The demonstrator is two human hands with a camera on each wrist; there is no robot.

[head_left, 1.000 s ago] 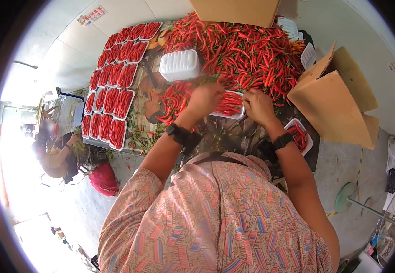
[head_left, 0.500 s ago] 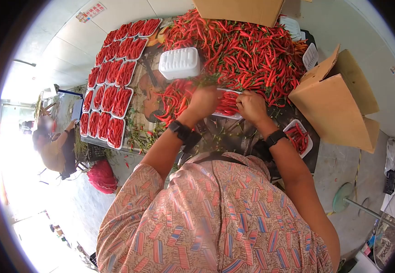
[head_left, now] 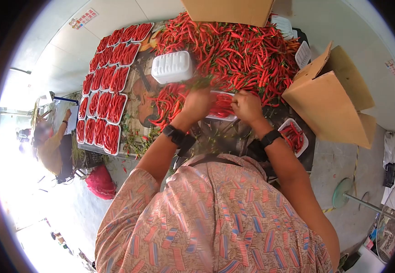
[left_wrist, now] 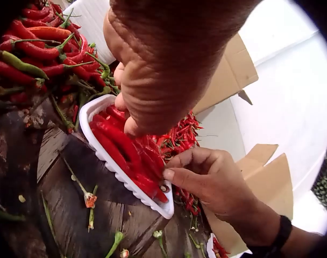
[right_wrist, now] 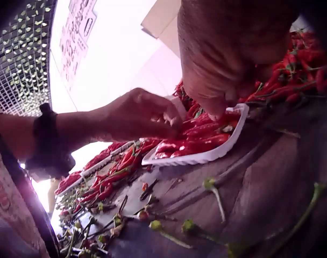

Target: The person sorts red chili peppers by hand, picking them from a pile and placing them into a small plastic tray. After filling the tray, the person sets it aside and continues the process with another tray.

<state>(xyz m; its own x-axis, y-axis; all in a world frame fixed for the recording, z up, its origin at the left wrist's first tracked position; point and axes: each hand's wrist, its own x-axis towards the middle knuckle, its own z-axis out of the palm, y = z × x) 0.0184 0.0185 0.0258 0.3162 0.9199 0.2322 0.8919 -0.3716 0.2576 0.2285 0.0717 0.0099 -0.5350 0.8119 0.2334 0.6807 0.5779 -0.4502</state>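
Note:
In the head view a white foam tray of red chili peppers lies in front of the person, between the two hands. The left hand is at its left end, fingers bent downward. Seen from the left wrist, its fingertips reach the peppers in the tray, most of the grip hidden behind the hand. At the opposite end the right hand pinches a chili pepper's tip between thumb and forefinger. The right wrist view shows both hands close over the filled tray.
A large chili heap covers the back of the table, with a smaller pile nearer. Filled trays stand in rows at left. Around them are stacked empty trays, a part-filled tray, open cardboard boxes and scattered stems.
The right hand has shifted slightly left and inward over the tray's end. The left hand stays at the other end. A person in the background has raised an arm; the head view has shifted a little.

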